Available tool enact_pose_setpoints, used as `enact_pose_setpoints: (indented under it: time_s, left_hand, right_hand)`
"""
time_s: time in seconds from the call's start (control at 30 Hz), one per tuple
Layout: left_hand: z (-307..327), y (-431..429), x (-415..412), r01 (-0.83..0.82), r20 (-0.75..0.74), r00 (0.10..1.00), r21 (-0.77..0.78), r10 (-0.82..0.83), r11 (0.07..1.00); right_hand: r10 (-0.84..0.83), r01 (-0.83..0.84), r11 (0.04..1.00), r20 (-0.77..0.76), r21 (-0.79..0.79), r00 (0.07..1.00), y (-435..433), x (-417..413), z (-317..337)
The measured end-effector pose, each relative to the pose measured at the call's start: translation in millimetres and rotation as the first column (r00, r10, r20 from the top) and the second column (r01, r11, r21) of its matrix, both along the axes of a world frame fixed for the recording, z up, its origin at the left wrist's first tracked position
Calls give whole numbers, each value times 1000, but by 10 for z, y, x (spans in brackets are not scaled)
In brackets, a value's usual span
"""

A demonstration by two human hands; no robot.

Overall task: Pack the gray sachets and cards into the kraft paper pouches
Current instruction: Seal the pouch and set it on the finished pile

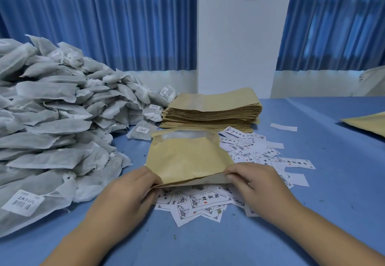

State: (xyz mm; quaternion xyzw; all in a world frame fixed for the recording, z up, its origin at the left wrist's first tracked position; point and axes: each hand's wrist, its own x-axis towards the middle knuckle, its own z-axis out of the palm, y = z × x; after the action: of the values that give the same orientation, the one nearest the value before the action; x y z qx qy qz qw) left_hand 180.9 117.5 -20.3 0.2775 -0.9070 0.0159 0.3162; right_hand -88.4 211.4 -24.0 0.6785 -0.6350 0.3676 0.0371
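Both hands pinch one kraft pouch (187, 159) at its near edge: left hand (129, 190), right hand (254, 180). Pouch lies over scattered cards (206, 200) on blue tabletop (333, 182). Sachet heap (52, 120) left; pouch stack (212, 109) behind.

Blue curtains (125, 20), white wall (239, 36), blue table (333, 182).

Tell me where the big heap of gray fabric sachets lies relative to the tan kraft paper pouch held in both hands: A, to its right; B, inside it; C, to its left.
C: the heap of gray fabric sachets piles up left of the tan kraft paper pouch, whose near edge the left hand and right hand pinch.
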Motion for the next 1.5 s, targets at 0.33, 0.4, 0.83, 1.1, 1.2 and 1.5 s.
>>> enact_pose_setpoints:
  time_s: [0.33,0.4,0.83,1.1,1.2,1.5]
  left_hand:
    - [-44,-41,45,-58,-279,956,118,89,991]
    - [-40,-37,42,-69,-288,953,99,95,993]
    - [-23,-29,-7,-105,-132,988,-148,85,983]
    - [-27,30,-214,-170,127,968,-297,216,940]
    - [-19,35,-295,-93,155,975,-369,160,925]
    - [-2,77,-364,-130,192,963,-280,188,951]
  right_hand:
    - [40,-85,990,-351,-115,936,109,-150,119]
    - [9,-80,984,-408,-157,913,89,-162,111]
    - [-18,-95,975,-496,-201,868,76,-66,102]
    - [-53,-124,957,-580,-261,813,-96,31,-18]
    - [-60,-124,953,-572,-277,818,-93,14,-36]
    - [-30,-173,947,-608,-272,793,-98,129,-34]
